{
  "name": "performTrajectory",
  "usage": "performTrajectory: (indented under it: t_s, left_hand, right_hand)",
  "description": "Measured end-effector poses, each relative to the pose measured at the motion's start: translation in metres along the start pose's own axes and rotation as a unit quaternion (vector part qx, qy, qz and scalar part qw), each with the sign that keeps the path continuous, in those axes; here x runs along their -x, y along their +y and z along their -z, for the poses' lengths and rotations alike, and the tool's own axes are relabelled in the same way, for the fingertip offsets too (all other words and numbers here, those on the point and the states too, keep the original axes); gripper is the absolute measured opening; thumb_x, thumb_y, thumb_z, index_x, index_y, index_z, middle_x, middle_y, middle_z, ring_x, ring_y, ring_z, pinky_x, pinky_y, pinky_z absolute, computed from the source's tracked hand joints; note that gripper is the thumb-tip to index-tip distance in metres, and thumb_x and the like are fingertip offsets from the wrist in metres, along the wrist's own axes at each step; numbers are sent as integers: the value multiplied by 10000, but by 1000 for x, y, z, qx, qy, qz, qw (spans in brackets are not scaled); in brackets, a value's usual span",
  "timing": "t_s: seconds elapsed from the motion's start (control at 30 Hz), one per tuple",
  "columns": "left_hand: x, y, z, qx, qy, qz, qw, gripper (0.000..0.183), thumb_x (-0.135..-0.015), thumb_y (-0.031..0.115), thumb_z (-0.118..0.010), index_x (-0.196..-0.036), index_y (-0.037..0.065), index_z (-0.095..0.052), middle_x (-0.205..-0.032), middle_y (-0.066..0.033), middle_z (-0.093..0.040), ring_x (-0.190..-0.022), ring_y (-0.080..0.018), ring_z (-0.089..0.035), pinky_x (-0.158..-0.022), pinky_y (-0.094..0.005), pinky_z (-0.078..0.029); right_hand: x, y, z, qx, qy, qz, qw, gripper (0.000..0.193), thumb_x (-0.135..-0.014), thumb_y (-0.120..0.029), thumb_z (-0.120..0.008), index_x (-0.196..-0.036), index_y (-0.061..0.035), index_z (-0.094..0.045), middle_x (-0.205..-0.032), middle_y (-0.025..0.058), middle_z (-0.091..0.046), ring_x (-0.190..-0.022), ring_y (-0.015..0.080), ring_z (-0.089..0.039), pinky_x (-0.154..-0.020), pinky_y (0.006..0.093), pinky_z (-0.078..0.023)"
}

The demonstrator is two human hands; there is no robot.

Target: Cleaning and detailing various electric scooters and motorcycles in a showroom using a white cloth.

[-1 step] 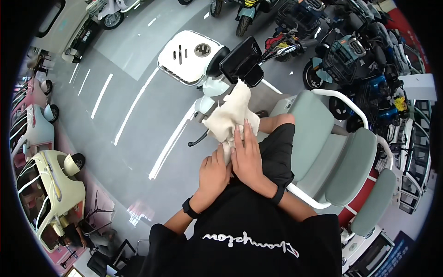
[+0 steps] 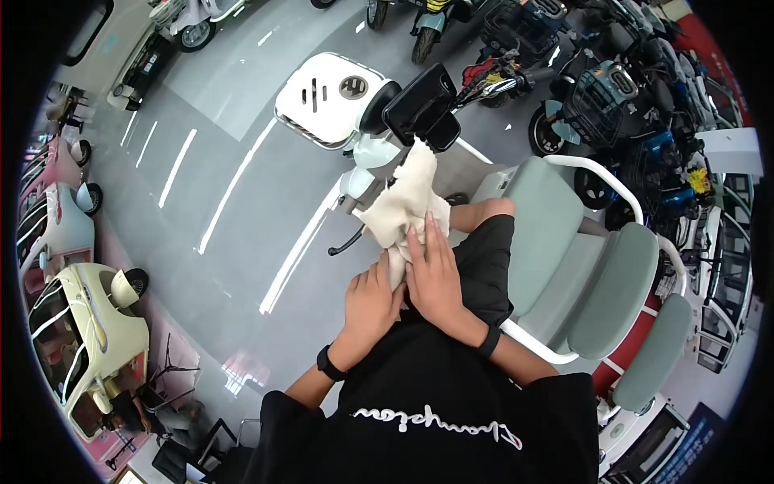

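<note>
A crumpled cream cloth (image 2: 407,198) lies in front of my body, its loose end spread toward the handlebar of a white and grey-green scooter. The fingers of my left hand (image 2: 372,302) are curled around the narrow lower part of the cloth. My right hand (image 2: 435,278) rests on the cloth from the right, fingers close together and pressed against it. What lies beneath the cloth is hidden. Just beyond its tip is a black rectangular mirror or display (image 2: 422,105). A black brake lever (image 2: 345,245) sticks out to the left of the cloth.
Beside me on the right are the scooter's grey-green seat (image 2: 538,230) and white armrest rail (image 2: 601,173). Its white front panel (image 2: 329,97) stands ahead. Several scooters (image 2: 601,105) crowd the far right. Small cream vehicle (image 2: 101,323) at left; grey floor (image 2: 234,282) between.
Both hands have shifted very slightly. The upper part of the cloth has moved a little and its folds differ slightly.
</note>
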State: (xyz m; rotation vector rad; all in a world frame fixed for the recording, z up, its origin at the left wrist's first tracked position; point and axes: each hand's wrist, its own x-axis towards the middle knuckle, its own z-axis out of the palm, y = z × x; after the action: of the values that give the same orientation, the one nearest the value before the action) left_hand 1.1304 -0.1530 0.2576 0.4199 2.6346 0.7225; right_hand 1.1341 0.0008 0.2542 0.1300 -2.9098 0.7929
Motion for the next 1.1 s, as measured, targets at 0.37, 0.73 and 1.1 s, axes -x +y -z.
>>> performTrajectory:
  t_s: [0.37, 0.73, 1.1]
  left_hand:
    - [-47, 8, -7, -6, 134, -27, 991, 462, -882, 286, -694, -1172, -32, -525, -1120, -208, -589, -809, -368, -643, -741, -431, -519]
    - [-18, -2, -12, 25, 163, -19, 986, 406, -907, 346, -683, -1081, 7, -540, -903, -155, -635, -700, -387, -634, -644, -473, -502]
    - [7, -14, -2, -48, 110, -50, 992, 276, -919, 325, -652, -915, 70, -545, -853, -112, -640, -737, -303, -660, -678, -389, -502]
  right_hand:
    - [-36, 34, 29, -174, -89, 1, 981, 395, -832, -121, -710, -1194, -85, -555, -1293, 178, -468, -1055, 377, -601, -876, 432, -516]
    - [-40, 32, 23, -98, -41, -12, 994, 363, -872, -143, -710, -1169, -26, -538, -1151, 122, -515, -861, 260, -653, -728, 382, -544]
    - [-18, 43, 5, -345, -97, -122, 926, 185, -888, 12, -664, -1058, 8, -591, -948, 111, -675, -836, 194, -713, -735, 303, -571]
